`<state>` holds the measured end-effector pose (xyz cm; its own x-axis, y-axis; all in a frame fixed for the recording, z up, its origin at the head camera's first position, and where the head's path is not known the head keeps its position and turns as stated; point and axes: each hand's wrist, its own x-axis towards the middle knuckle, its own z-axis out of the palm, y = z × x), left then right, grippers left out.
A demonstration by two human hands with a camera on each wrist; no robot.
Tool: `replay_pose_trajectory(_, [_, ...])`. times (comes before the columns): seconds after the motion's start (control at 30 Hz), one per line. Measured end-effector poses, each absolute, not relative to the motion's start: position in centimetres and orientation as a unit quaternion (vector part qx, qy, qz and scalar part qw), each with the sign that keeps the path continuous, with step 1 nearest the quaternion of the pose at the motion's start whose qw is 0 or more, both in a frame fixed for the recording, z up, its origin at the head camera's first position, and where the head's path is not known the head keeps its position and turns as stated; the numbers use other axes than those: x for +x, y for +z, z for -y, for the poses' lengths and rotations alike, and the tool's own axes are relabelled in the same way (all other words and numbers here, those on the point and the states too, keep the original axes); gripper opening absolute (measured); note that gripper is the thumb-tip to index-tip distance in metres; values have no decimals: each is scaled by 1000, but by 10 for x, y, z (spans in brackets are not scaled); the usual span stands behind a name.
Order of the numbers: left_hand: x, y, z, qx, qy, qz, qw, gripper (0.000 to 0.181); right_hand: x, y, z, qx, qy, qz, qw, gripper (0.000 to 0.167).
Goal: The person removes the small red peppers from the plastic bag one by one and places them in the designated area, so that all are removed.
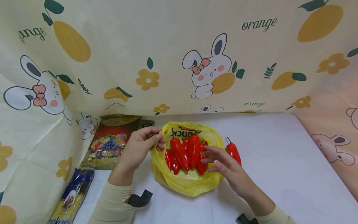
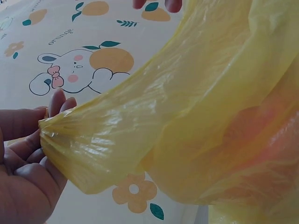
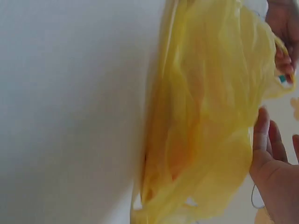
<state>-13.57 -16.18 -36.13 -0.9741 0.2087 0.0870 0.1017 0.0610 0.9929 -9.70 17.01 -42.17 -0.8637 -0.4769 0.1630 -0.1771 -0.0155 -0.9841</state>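
One yellow plastic bag (image 1: 187,186) stands mouth-up on the white table (image 1: 279,168), its rim spread wide. Inside it lie at least six shiny red peppers (image 1: 180,154) — the right hand's fingers overlap that side, so I cannot tell whether there is a seventh. One more pepper, the loose one (image 1: 233,153), lies just beyond the bag's right side with its stem pointing away from the person.

Two bare hands are at the bag. The left hand (image 1: 141,147) is at its left rim, thumb and fingertips pinching a gathered fold of the plastic. The right hand (image 1: 227,166) is over its right rim, fingers spread apart and holding nothing; whether they brush the plastic or a pepper I cannot tell.

To the bag's left are two packets: one red-and-gold packet (image 1: 110,144) printed with fruit, beyond the left forearm, and one blue-and-yellow packet (image 1: 73,196) farther out and nearer the person. One small dark object (image 1: 147,123) sits behind the bag's left edge — too little shows to name it.
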Motion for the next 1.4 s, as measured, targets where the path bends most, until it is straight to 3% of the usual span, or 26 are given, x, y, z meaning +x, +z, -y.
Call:
replay_pose_trajectory(0.33, [-134,-362,161,103,682,-723,44,20,-104,-426,-143,-238,-631,-731,103,70])
replay_pose_trajectory(1.07, [-135,-361,161,117,686,-717,43,19,-144,-415,-88,-233,-450,-860,63,76])
replay_pose_trajectory(1.4, [-133,-360,160,118,689,-714,40,20,-154,-418,-68,-217,-351,-908,75,72])
